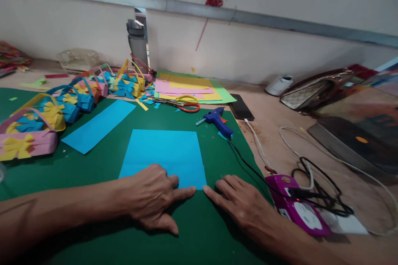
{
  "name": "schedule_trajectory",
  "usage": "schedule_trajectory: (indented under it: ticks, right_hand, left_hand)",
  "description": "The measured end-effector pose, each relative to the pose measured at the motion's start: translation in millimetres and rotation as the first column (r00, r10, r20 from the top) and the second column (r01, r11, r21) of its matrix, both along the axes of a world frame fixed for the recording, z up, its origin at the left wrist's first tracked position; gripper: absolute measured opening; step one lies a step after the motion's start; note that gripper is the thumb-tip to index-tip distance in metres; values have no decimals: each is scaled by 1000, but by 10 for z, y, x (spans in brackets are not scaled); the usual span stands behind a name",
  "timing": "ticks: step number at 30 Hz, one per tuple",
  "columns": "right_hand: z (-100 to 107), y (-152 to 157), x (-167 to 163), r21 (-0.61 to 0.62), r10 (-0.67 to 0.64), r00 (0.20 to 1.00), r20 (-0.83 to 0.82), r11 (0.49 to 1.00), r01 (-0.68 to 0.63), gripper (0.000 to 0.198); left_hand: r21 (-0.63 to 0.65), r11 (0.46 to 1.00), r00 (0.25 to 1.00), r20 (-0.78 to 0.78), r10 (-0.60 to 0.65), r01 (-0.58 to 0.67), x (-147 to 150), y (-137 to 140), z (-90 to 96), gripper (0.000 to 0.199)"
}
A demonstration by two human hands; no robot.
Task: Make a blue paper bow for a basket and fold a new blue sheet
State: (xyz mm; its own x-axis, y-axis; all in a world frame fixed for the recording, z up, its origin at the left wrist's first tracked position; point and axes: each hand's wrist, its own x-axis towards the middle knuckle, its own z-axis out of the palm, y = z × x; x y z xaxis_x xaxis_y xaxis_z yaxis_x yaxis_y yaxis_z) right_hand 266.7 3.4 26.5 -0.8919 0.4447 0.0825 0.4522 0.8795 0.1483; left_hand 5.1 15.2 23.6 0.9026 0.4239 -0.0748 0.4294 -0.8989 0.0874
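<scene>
A blue sheet of paper (pixel 164 149) lies flat on the green mat (pixel 217 223), with a faint crease across it. My left hand (pixel 152 198) rests over its near edge, index finger stretched along that edge and thumb spread below; the other fingers are curled. At the near right corner, the index fingertip of my right hand (pixel 242 203) touches the paper, its remaining fingers loosely bent. Neither hand grips anything that I can see. To the left of the sheet is a blue paper strip (pixel 99 126).
Several small paper baskets (pixel 52 112) stand at the left. Behind the sheet are scissors (pixel 186 105), stacked coloured paper (pixel 186 87) and a blue glue gun (pixel 217 121). A phone (pixel 241 107), a purple power strip (pixel 298 207) with cables, and a bottle (pixel 137 45) surround the mat.
</scene>
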Motion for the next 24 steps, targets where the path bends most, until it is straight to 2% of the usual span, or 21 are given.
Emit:
schedule_trajectory:
  ticks: [4, 8, 12, 15, 19, 24]
  right_hand:
    - [21, -31, 71, 26, -28, 999, -33, 999, 28, 45]
    - [28, -43, -13, 83, -45, 977, -207, 994, 64, 46]
    - [-5, 7, -271, -22, -26, 932, -363, 1000, 19, 36]
    - [-63, 65, -438, -90, -53, 925, -376, 996, 20, 27]
    - [-112, 95, -499, -81, -46, 926, -374, 997, 17, 32]
    - [-136, 83, -462, -82, -45, 919, -391, 997, 13, 32]
  left_hand:
    - [17, 1000, 999, -52, 0, 1, 114, 44, 25, 76]
    - [61, 998, 999, -46, -2, 5, 135, 62, 20, 77]
    - [86, 996, 999, 27, -22, 19, 73, 62, -38, 72]
    - [83, 996, 997, 74, -26, 19, -25, 35, -95, 69]
    - [73, 997, 991, 132, 2, -12, -251, -31, -132, 66]
    - [18, 997, 989, 130, 67, -70, -650, -93, -117, 50]
